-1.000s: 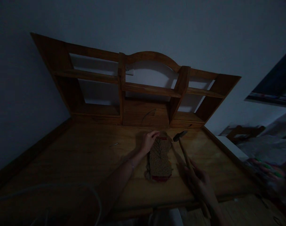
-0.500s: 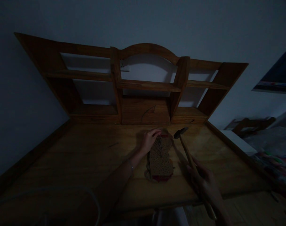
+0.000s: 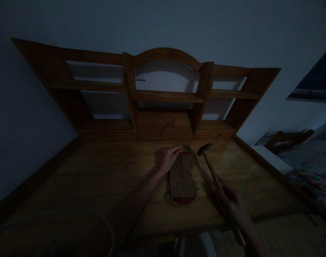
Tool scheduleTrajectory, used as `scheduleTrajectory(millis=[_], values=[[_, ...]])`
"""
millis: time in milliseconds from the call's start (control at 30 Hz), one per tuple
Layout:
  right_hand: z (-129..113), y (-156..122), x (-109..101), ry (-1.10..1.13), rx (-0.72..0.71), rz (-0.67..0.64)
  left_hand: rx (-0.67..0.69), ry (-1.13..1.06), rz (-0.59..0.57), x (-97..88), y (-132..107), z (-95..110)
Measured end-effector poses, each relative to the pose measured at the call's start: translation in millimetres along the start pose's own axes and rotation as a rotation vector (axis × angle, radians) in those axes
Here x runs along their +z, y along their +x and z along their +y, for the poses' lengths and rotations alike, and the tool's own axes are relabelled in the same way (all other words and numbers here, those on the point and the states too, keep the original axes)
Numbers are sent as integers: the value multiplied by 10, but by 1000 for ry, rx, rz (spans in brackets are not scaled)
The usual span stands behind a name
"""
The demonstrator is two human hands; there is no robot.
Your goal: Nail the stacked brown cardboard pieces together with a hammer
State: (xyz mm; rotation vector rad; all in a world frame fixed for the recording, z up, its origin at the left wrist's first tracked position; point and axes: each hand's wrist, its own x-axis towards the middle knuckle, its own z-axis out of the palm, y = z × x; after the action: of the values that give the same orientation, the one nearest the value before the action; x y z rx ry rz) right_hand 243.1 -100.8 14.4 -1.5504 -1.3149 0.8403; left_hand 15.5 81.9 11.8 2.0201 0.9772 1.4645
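On the desk lies a flat brown cardboard piece [image 3: 182,182] with many dark dots, a branching dark line near its top and red edging at both ends. At its upper left edge is my left hand [image 3: 171,157], the fingertips pinched together; whatever they hold is too small and dark to make out. My right hand [image 3: 231,201] grips the wooden handle of a hammer [image 3: 211,169]. The hammer's dark head is raised to the right of the cardboard's upper end, apart from it.
A wooden desk [image 3: 106,185] with raised side edges spreads around the cardboard. Behind it rises an open wooden shelf unit [image 3: 168,95]. A pale cable [image 3: 109,226] curves at lower left. To the right stand a white surface [image 3: 271,159] and a wooden chair back [image 3: 283,139].
The view has shifted slightly. Both hands, the hammer and the cardboard keep nearly the same places relative to each other.
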Motion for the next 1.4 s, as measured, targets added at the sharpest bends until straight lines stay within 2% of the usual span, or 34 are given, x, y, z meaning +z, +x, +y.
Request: scheduleTrajectory(millis=[300, 533, 667, 867, 967, 1067, 1167, 1233, 1300, 1367, 1400], values=[[70, 26, -4, 13, -12, -5, -12, -17, -34, -14, 23, -42], [52, 25, -15, 5, 16, -9, 26, -18, -100, -9, 36, 75], [68, 38, -15, -18, 21, -2, 7, 9, -71, -6, 26, 49], [78, 45, 0, 43, -16, -28, 54, 4, -8, -18, 19, -40], [72, 37, 11, 49, -40, -26, 2, 5, -9, -31, 18, -69], [83, 33, 13, 53, -49, -26, -95, -96, -21, -27, 15, -143], [100, 42, 10, 113, -95, -42, -74, -81, 30, -31, 32, -178], [106, 49, 11, 158, -143, -57, -17, 28, 138, -78, 70, -127], [112, 52, 17, 164, -131, -47, 59, 134, 239, -206, 124, -32], [127, 55, 26, 163, -125, -57, 86, 225, 282, -454, 169, 52], [137, 57, 31, 177, -111, -40, 51, 282, 300, -630, 174, 67]])
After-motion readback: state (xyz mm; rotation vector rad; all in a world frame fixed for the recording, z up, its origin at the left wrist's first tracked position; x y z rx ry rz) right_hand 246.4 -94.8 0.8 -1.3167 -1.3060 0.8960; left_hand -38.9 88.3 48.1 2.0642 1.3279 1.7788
